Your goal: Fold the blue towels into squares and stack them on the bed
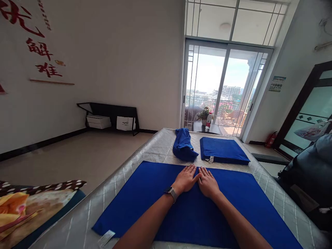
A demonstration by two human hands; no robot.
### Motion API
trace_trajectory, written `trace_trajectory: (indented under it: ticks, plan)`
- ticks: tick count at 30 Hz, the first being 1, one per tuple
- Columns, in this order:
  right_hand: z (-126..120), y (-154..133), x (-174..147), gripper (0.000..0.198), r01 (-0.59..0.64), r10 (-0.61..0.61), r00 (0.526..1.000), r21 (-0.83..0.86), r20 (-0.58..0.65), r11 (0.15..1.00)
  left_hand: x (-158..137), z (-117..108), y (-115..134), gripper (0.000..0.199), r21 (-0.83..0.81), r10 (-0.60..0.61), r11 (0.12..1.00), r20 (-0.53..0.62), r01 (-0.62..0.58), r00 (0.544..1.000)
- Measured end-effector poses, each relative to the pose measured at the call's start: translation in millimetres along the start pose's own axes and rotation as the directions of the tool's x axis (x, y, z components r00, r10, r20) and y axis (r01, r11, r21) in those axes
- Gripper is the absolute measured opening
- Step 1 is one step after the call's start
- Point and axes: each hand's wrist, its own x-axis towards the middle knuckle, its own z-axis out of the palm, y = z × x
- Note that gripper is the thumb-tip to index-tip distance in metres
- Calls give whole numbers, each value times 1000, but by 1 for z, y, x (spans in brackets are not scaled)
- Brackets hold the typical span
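A blue towel [135, 197] lies spread flat across the bed, with a white tag at its near left corner. My left hand [184, 179], a watch on its wrist, rests palm down on the towel near its far edge, fingers stretched out. Beside it, my right hand [208, 182] lies flat on the same towel, and the thumbs meet or nearly meet. Just beyond are a crumpled blue cloth [183, 145] and, to its right, a neat stack of folded blue towels [224, 149] with white tags showing.
The silvery quilted mattress [158, 145] bears all the towels. Past its far end stands a small dark table [207, 129] with a bottle [208, 121] and a potted plant. A patterned blanket [38, 211] lies at the near left. Dark bulky items [308, 173] sit at the right.
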Motion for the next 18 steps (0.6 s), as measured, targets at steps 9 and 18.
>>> trace_trajectory:
  ticks: [9,18]
  plan:
    - [-13,71,-20,69,-168,168,986,-90,-14,982,-11,-16,-29,65,22,-77,997,51,76,996]
    - [-27,237,-79,67,-416,387,907,-208,-164,885,-88,-77,-148,69,164,-439,893,102,420,893]
